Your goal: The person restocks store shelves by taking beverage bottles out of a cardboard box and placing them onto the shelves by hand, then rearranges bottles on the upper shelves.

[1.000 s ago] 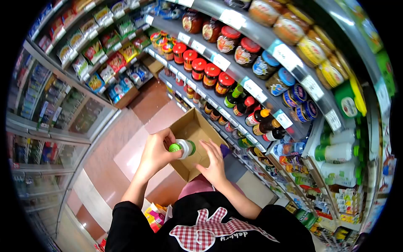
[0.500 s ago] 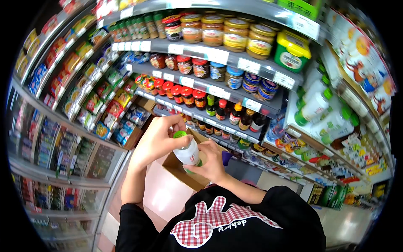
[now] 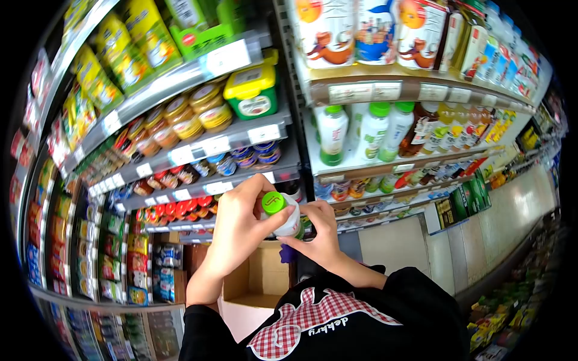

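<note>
A white bottle (image 3: 288,225) with a green cap is held between both hands in front of my chest. My left hand (image 3: 244,218) is closed around its upper part, thumb just under the cap. Lower down, my right hand (image 3: 317,231) grips the bottle's side near its green base. Similar white bottles with green caps (image 3: 377,133) stand on the shelf ahead to the right. Below my hands sits an open cardboard box (image 3: 256,265); a small purple thing (image 3: 288,253) is beside it, partly hidden.
Grey shelves with jars (image 3: 211,111) and a yellow-lidded green tub (image 3: 251,90) are ahead left. Boxed cartons (image 3: 325,33) line the upper right shelf. Packets (image 3: 138,259) hang at the left. A green case (image 3: 468,197) stands at the floor's right, along the tiled aisle (image 3: 430,240).
My view has turned to the right, so the shelf of white bottles is now straight ahead. Both hands still hold the bottle, its capped top now tipped more toward me.
</note>
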{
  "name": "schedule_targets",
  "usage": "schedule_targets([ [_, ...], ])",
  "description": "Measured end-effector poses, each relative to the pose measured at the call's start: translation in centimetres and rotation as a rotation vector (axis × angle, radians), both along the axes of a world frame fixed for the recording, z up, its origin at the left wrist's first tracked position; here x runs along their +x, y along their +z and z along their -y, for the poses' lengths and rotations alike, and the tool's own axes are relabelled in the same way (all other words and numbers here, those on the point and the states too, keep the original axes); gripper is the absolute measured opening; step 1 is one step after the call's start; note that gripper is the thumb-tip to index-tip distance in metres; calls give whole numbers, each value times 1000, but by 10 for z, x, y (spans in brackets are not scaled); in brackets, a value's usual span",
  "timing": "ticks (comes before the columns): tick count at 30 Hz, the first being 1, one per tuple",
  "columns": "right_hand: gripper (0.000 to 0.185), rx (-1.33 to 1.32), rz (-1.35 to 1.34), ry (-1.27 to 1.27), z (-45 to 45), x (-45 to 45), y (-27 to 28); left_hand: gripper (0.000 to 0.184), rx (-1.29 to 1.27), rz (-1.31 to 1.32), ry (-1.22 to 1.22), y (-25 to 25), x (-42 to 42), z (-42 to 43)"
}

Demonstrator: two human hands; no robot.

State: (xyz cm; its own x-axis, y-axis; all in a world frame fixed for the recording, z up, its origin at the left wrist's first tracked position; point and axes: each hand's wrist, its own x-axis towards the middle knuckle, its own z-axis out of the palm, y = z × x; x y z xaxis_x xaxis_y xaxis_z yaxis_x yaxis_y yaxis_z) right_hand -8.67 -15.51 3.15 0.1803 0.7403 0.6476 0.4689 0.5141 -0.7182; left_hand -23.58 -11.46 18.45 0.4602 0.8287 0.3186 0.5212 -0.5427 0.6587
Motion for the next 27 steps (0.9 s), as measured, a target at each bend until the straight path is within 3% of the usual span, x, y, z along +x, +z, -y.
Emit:
schedule_targets([
  [8,54,63,20,-121,-10,62,15,29,48,-4,-161,5,65,-25],
  [11,50,69,-9,-177,-7,79,13,24,-96,189,-305,-7,70,-40],
  [13,49,58,-8,-223,-5,90,8,20,-292,371,-215,-38,79,-53],
  [15,49,98,-8,-274,-3,101,3,22,-273,406,-78,-85,92,-74],
  [17,49,65,-24,-313,0,108,1,32,-15,315,71,-134,110,-91],
  [19,49,47,-71,-313,-1,112,-7,53,52,209,123,-165,122,-101],
  [21,49,21,-92,-314,-1,116,-9,56,181,116,143,-179,131,-113],
  [27,51,18,-51,-316,-3,118,-5,53,23,135,107,-180,137,-127],
])
